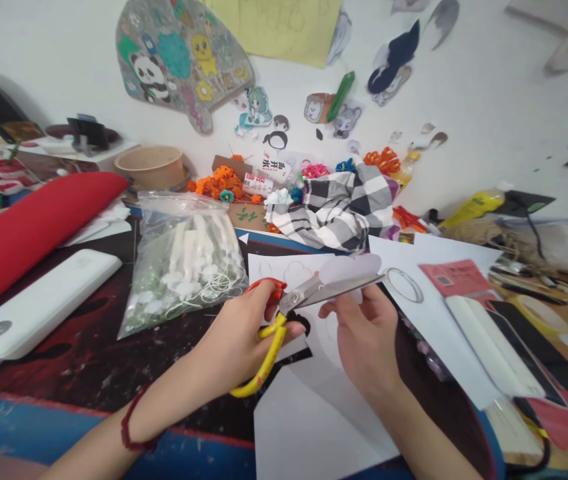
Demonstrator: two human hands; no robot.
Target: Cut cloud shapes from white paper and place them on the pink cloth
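Note:
My left hand (247,327) is wrapped round the red and yellow handles of a pair of scissors (300,297). The blades point right and reach past a small piece of white paper (349,268), which my right hand (367,327) pinches from below, near the blade tips. Beneath both hands lie white sheets (314,420); one, partly hidden by the hands, has a flower-like outline drawn on it. A dark red band circles my left wrist.
Left of the hands lie a plastic bag (189,260) of white and green items, a white device (44,300) and a red object (39,227). Behind is checkered cloth (334,207). A tape roll (405,285) and a red packet (459,277) lie right.

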